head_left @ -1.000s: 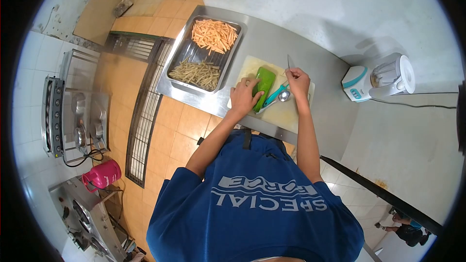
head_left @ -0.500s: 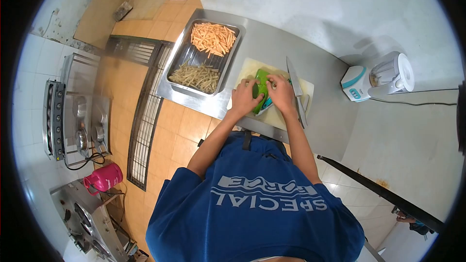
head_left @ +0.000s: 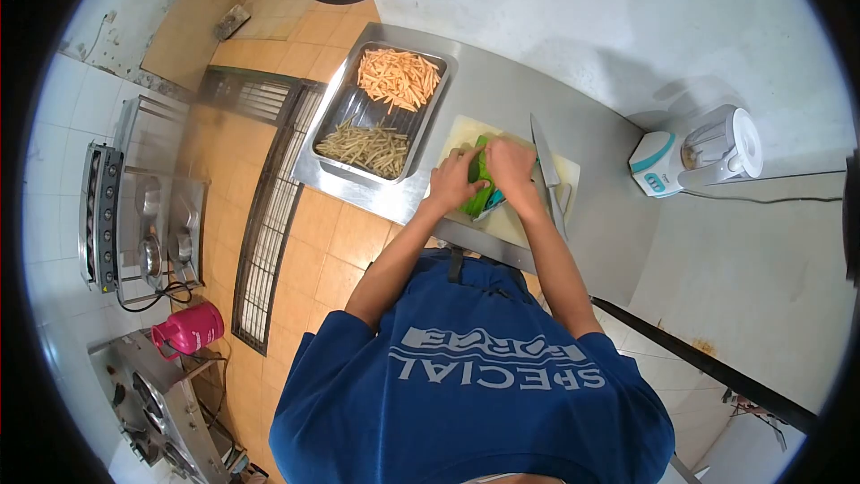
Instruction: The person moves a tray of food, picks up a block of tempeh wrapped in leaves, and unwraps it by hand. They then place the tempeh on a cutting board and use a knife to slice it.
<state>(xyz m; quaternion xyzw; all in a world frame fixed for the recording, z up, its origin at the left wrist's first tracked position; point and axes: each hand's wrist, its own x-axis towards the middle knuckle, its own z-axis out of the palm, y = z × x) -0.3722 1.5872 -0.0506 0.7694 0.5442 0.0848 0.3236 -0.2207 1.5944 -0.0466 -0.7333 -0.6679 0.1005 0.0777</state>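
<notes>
Steel counter (head_left: 502,94), orange floor tiles (head_left: 336,242), white wall (head_left: 573,0).

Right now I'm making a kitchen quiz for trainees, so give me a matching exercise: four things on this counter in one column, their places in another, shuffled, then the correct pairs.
Things:
1. knife
2. orange strips
3. blender
4. green vegetable

Places:
A. far end of the metal tray
B. between both hands on the cutting board
C. by the wall, right of the board
D. lying on the board's right side

Pairs: 1-D, 2-A, 3-C, 4-B
</notes>
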